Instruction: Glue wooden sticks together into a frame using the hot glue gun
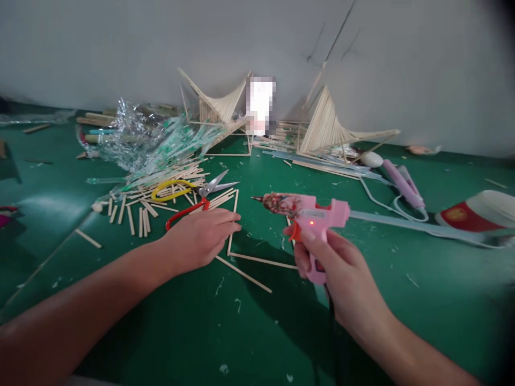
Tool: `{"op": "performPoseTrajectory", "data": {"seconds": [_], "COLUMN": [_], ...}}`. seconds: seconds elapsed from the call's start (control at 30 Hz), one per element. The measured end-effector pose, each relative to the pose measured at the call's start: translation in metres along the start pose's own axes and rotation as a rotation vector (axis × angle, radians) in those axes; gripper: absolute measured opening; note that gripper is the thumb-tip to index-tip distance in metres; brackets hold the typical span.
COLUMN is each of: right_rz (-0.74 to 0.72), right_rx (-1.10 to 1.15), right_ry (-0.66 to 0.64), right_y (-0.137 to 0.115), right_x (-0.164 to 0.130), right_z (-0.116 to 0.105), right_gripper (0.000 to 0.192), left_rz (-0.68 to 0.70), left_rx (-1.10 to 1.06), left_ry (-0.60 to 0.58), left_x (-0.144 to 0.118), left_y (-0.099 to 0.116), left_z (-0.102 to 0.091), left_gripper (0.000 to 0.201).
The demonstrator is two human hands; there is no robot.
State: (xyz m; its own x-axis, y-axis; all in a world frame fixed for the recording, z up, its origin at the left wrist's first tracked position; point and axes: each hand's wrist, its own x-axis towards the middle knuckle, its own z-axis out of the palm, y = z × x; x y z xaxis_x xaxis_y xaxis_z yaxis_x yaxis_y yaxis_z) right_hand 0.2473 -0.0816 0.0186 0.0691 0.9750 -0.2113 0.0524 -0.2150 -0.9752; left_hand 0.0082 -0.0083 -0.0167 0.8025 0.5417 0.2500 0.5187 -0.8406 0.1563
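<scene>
In my right hand [341,262] is a pink glue gun [322,214], its stained nozzle pointing left and a small orange light glowing on its side. A finger rests by the orange trigger, and a long clear glue stick [394,219] juts from the back. My left hand [205,236] has its fingers pressed together on a thin wooden stick [232,238], part of an angular outline lying flat. A second stick [265,261] joins its lower end; the outline's right side is partly hidden behind the glue gun. A loose stick [245,274] lies just below.
Scissors [209,187] with yellow and red handles lie on cut sticks [140,214]. Behind are crumpled clear wrappers [137,139], two stick models [221,107] [325,126] and a blurred bright phone-like rectangle [260,104]. A lilac tool [402,182] and a red-and-white cup [478,212] are at right.
</scene>
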Motion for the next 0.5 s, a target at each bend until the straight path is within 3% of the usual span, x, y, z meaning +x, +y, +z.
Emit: {"op": "performPoseTrajectory", "data": {"seconds": [0.27,0.37,0.5], "right_rz": [0.063,0.062,-0.070], "right_rx": [-0.322,-0.365,-0.436], "right_ry": [-0.065,-0.083,-0.075], "right_y": [0.016,0.018,0.030], "right_x": [-0.010,-0.013,-0.014], "right_z": [-0.010,-0.008,-0.008], "right_gripper": [0.047,0.039,0.033], "left_rz": [-0.057,-0.077,-0.064], "left_rx": [-0.107,-0.138,-0.151], "left_ry": [0.026,0.013,-0.011], "left_x": [-0.002,-0.002,0.000], "left_y": [-0.007,-0.009,-0.011], "left_z": [0.003,0.006,0.008], "left_gripper": [0.028,0.025,0.025]}}
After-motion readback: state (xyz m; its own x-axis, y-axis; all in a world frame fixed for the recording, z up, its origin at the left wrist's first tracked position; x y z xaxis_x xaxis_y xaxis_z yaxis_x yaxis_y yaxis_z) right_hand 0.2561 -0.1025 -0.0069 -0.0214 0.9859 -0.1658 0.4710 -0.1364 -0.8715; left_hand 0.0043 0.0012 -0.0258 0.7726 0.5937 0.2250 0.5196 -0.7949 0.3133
